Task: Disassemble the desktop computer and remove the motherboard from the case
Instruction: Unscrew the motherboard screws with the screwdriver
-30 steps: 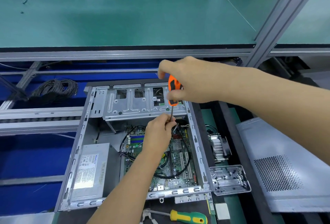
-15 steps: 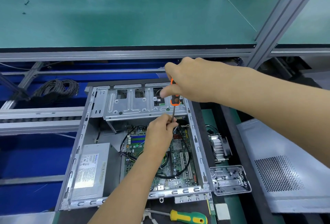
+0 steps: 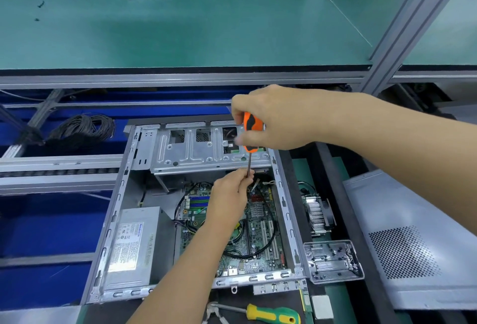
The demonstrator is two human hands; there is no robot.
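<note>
An open grey computer case (image 3: 117, 210) lies flat before me. Inside it sits the green motherboard (image 3: 260, 223) with black cables looped over it. My right hand (image 3: 273, 117) grips the orange-and-black handle of a screwdriver (image 3: 251, 131), held upright over the case's far right corner. My left hand (image 3: 229, 194) reaches into the case and pinches the screwdriver's thin shaft near its tip, just below the metal drive cage (image 3: 196, 150). The tip itself is hidden behind my left fingers. A grey power supply (image 3: 131, 243) fills the case's near left corner.
A heatsink with fan (image 3: 318, 215) and a clear screw tray (image 3: 333, 260) lie right of the case. The removed side panel (image 3: 413, 241) lies farther right. A green-and-yellow screwdriver (image 3: 271, 314) lies at the near edge. A green shelf (image 3: 180, 27) spans the view above. Coiled black cable (image 3: 82, 130) lies at left.
My right hand has turned round the orange handle, so more of the handle shows now. My left hand has stayed on the shaft at the same spot.
</note>
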